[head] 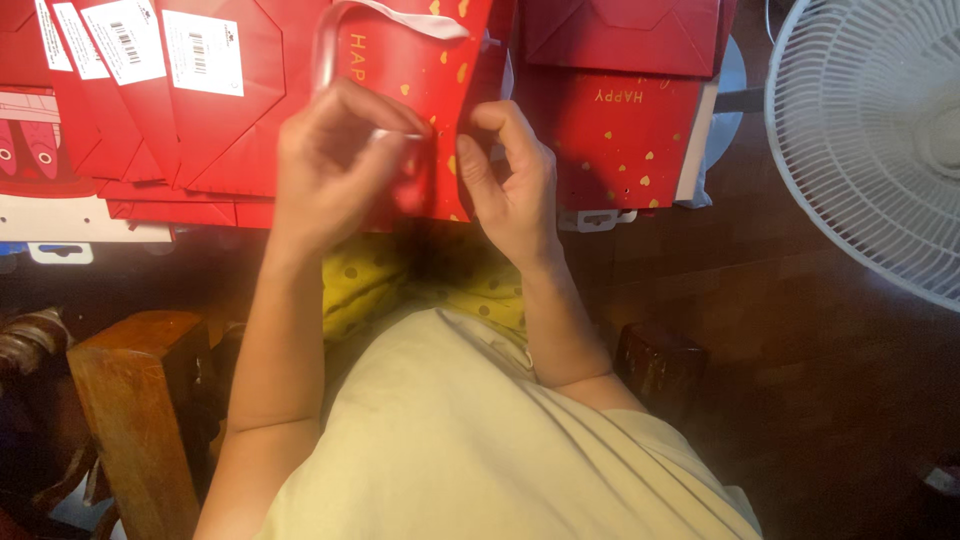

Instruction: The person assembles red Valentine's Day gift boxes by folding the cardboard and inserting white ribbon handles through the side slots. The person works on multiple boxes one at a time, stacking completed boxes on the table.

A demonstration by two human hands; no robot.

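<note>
Pinching a red paper gift bag (420, 110) over the lap, left hand (335, 160) fingers are clamped on its white ribbon handle (400, 15), right hand (510, 170) on the edge; judged light, thin, easily creased — best held at folds.

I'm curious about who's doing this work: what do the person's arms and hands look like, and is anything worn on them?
Both arms are bare up to the elbow and beyond, with no sleeves in view. The left hand and the right hand wear no gloves, and no rings, watch or bracelet show.
</note>
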